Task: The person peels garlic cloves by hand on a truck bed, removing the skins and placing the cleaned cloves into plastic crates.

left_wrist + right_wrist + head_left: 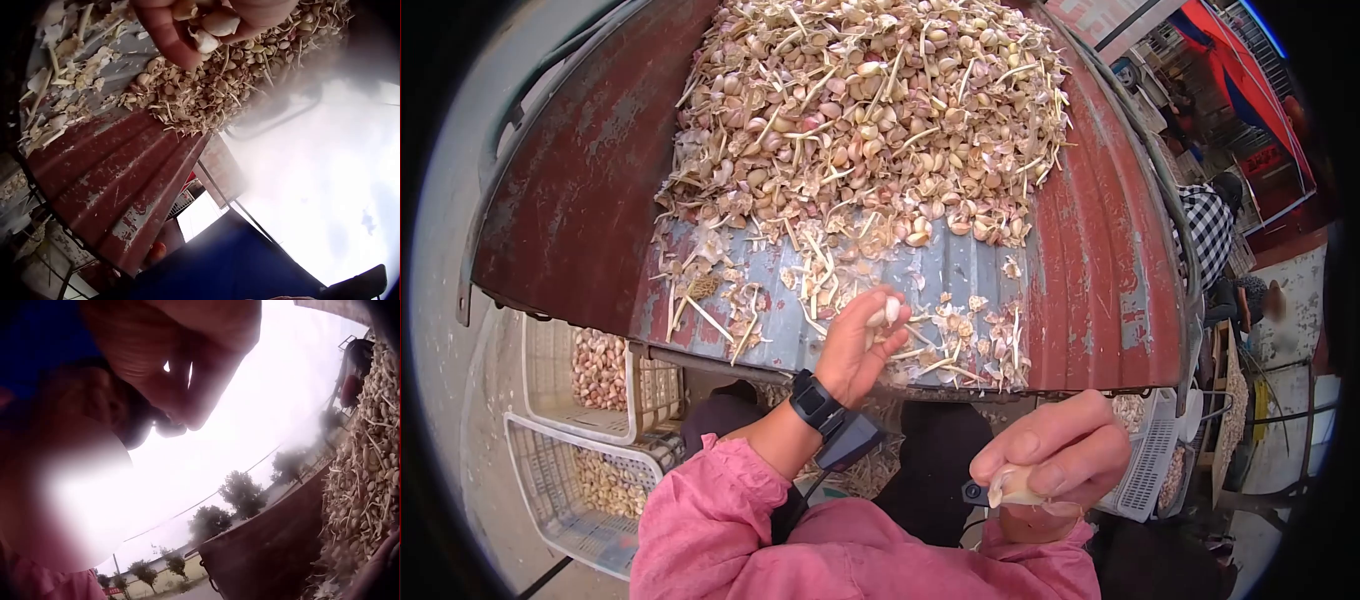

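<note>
My left hand (852, 348) is over the near edge of the metal tray (1100, 270), palm turned up. Pale garlic cloves (887, 312) sit within its curled fingers; the left wrist view shows several cloves (220, 24) between thumb and fingers. Closer to my body, off the tray's front right, my right hand (1065, 450) pinches a garlic clove (1022, 487) with papery skin on it. In the right wrist view that hand (187, 356) is dark against the sky, and its clove is hidden. A large heap of garlic cloves (870, 130), mixed with dry stems and skins, covers the tray's far part.
Loose skins and stems (960, 340) litter the tray's near edge. Below on the left stand two plastic crates (635, 395) with cloves inside. Another crate (1150, 455) is below right. Farther right, a person in a checkered top (1205, 225) is beside the tray.
</note>
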Tool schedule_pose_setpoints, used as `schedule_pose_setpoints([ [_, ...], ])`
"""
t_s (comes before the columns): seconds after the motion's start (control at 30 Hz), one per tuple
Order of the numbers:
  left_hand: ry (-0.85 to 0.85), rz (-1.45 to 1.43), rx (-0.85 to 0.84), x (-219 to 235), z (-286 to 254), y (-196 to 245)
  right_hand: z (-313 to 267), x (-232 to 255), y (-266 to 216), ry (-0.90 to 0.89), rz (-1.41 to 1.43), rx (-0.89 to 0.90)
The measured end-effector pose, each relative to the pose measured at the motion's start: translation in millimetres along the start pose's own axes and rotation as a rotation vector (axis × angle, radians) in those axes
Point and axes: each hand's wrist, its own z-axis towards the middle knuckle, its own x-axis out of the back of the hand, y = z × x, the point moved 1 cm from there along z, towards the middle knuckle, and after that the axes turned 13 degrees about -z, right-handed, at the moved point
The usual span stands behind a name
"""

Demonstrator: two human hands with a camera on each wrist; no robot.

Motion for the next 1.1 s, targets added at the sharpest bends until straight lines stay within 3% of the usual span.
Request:
schedule_pose_setpoints([
  [0.07,-0.019,-0.014,-0.024,-2,2,2,8,-4,-3,-0.113,-0.721,0.212],
  [0.27,-0.032,0.008,-0.049,-1,-1,6,-5,-2,7,-0.046,-0.883,0.081],
  [0.33,-0.011,0.013,-0.029,-2,0,7,-7,-9,5,-0.016,-0.237,0.093],
  [0.4,-0.002,0.029,-0.03,-3,-2,7,5,-10,-21,-0.374,0.133,0.147],
  [0.47,-0.042,0.039,-0.015,-4,-2,5,19,-28,-38,-0.467,0.305,0.246],
  [0.67,-0.054,0.031,0.009,-3,-3,3,22,-38,-40,-0.424,0.294,0.36],
  [0.97,-0.046,0.006,0.023,-7,-4,7,28,-30,-33,-0.458,0.309,0.215],
  [1.03,-0.054,-0.021,0.038,-3,-3,7,24,-13,-16,-0.454,0.11,0.158],
  [1.1,-0.078,-0.05,0.053,-5,-2,7,23,-24,4,-0.141,-0.971,-0.089],
])
